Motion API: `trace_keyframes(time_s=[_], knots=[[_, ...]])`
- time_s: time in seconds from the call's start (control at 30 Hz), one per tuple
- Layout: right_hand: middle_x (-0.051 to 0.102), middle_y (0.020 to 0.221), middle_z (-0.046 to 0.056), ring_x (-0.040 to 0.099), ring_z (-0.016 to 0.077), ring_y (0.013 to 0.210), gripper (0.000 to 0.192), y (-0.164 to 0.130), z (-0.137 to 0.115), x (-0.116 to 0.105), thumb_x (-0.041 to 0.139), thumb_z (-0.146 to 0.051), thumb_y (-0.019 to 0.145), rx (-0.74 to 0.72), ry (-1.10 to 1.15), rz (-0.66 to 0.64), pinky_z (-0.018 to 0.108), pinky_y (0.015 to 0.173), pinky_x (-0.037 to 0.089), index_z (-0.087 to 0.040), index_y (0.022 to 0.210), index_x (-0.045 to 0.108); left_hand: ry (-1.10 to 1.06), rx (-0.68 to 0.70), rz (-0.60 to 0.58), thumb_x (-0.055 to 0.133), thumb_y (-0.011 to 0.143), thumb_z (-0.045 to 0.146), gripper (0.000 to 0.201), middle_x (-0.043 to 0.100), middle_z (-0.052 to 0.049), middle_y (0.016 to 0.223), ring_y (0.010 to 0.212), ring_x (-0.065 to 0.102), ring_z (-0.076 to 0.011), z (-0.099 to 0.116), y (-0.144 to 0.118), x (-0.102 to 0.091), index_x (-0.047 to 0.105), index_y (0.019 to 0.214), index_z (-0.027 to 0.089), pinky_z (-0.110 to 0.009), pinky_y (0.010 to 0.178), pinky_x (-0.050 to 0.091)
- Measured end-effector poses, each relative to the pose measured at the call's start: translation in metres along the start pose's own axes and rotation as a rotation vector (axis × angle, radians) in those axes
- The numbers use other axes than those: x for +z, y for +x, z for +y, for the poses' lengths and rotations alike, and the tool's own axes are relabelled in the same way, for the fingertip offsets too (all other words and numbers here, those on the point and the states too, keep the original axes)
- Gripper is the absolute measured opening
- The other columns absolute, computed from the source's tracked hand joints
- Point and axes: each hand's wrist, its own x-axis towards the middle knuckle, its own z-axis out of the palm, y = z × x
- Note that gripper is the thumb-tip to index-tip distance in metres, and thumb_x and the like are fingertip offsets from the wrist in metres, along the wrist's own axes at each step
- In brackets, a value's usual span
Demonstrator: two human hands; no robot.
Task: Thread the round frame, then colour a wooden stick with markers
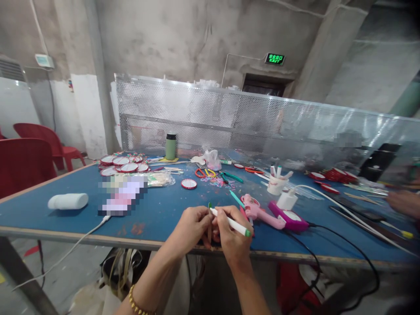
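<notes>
My right hand is closed round a white marker pen with a green end, held slanted near the table's front edge. Close against it, my left hand is closed with its fingertips pinched together. A small green piece sticks up at those fingertips, by the front end of the marker; its kind cannot be made out. Just right of my hands lie a pink 3D pen or glue gun-like tool and a teal stick. A small round red-rimmed white disc lies beyond my hands.
On the blue table stand a cup of markers, a white charger and a green bottle. Pliers, a phone, a white case and piled discs lie around. Cables cross the right side. Another person's hand is at far right.
</notes>
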Motion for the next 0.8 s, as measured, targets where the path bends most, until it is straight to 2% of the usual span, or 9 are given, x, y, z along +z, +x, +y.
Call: trace_keyframes(time_s=[0.53,0.8], knots=[[0.055,0.053,-0.005,0.05,0.0088,0.037,0.024,0.0004,-0.0002,0.0006,0.058,-0.033,0.091,0.004,0.017,0.018,0.019,0.037,0.042,-0.018,0.072,0.059,-0.006,0.016,-0.014,0.053,0.088,0.04,0.027,0.061,0.0,0.058,0.043,0.06,-0.0126,-0.0053,0.001,-0.002,0.056,0.074,0.017,-0.021,0.041,0.049],[0.055,0.052,-0.004,0.05,0.0091,0.038,0.026,0.0009,0.0015,0.001,0.058,-0.033,0.09,-0.006,-0.003,0.041,0.019,0.037,0.042,-0.018,0.069,0.059,0.009,0.018,-0.01,0.052,0.089,0.046,0.034,0.061,0.001,0.057,0.042,0.059,-0.0121,-0.0068,0.0004,-0.001,0.056,0.074,0.017,-0.021,0.04,0.048]])
